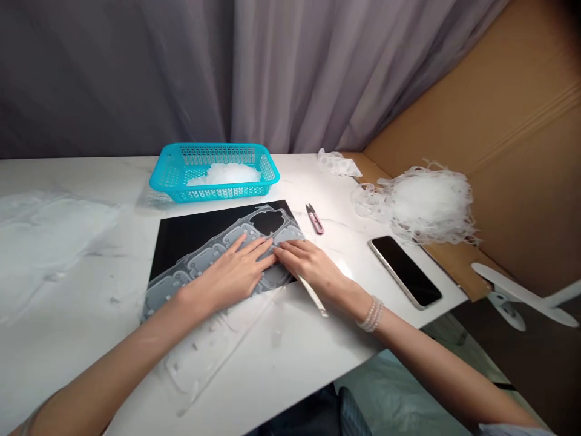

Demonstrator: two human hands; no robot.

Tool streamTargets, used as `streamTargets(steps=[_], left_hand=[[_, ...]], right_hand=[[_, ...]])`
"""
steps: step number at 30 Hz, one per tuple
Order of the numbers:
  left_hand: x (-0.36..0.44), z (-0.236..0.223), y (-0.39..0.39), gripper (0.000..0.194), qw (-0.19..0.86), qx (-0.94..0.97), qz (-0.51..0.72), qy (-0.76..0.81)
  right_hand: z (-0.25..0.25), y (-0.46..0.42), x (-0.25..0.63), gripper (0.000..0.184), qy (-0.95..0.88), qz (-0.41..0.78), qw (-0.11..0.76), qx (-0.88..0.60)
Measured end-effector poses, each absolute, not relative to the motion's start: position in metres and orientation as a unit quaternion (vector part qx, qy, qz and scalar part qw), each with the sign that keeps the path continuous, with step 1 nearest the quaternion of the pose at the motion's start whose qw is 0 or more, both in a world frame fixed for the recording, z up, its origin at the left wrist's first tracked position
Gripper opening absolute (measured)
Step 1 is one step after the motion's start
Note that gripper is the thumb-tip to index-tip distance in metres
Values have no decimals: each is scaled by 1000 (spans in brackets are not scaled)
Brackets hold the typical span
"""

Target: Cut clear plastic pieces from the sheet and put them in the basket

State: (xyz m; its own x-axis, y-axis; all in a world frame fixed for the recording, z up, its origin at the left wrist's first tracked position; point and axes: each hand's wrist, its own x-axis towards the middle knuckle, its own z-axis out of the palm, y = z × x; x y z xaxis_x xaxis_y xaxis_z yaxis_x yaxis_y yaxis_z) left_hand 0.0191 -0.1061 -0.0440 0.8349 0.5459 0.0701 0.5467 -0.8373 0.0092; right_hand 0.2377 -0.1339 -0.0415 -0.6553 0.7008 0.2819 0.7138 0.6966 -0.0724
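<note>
From where I stand, the person's left hand (238, 266) lies flat, fingers spread, on a clear moulded sheet (206, 261), gripping nothing. The right hand (313, 263) curls its fingers close beside the left thumb, closed around a slim pale tool (313, 297) whose end pokes out toward five o'clock.

The sheet sits right under the hands, slanting from one o'clock down to eight across a black board (179, 239), with its lower part spilling onto the white table (272, 363).

Reckoning from the hands, a blue basket (218, 194) holding white pieces (233, 174) stands at eleven o'clock. Pink-handled snips (316, 221) lie at two, a phone (406, 272) at three, and a tangled white heap (429, 203) between those two directions, against brown cardboard (476, 121). Thin clear film (59, 230) spreads at nine.
</note>
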Motion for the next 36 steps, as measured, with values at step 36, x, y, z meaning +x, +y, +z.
streamTargets(steps=[36], left_hand=[[47,-39,-142,51,36,-912,-16,-409]], right_hand=[[-31,-127,252,39,-925,20,121,-359]])
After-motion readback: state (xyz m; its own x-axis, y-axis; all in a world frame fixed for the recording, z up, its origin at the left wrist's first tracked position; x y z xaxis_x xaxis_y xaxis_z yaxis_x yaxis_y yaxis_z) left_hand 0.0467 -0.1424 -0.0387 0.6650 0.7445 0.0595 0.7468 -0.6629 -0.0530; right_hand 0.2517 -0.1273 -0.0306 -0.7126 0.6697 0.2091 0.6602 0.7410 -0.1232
